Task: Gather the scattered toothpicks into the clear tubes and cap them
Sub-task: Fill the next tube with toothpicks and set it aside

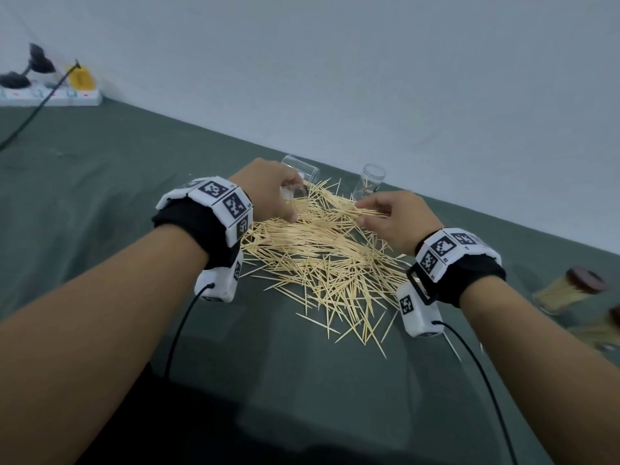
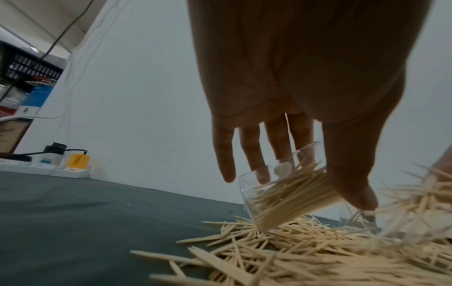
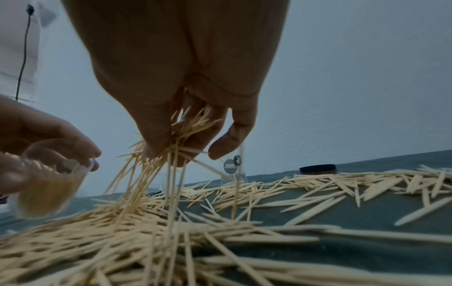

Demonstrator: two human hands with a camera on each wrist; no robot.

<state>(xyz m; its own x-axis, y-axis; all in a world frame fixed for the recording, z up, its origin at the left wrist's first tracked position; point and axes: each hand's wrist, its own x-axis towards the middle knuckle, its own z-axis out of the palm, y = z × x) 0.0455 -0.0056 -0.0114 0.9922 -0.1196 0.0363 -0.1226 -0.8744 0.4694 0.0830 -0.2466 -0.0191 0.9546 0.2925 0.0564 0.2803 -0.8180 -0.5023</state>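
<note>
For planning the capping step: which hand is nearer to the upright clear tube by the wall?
Right. The right hand is just in front of the upright tube; the left hand is farther left.

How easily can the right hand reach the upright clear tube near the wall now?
Probably not yet: the right hand pinches a toothpick bunch. The upright tube stands just beyond it, nothing between.

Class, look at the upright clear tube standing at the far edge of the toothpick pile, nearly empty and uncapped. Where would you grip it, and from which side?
Grip the upright clear tube round the middle of its smooth round wall, probably from its far side, the one away from the toothpick pile. It stands with its open mouth up, so a side grip leaves the mouth free for filling.
</note>
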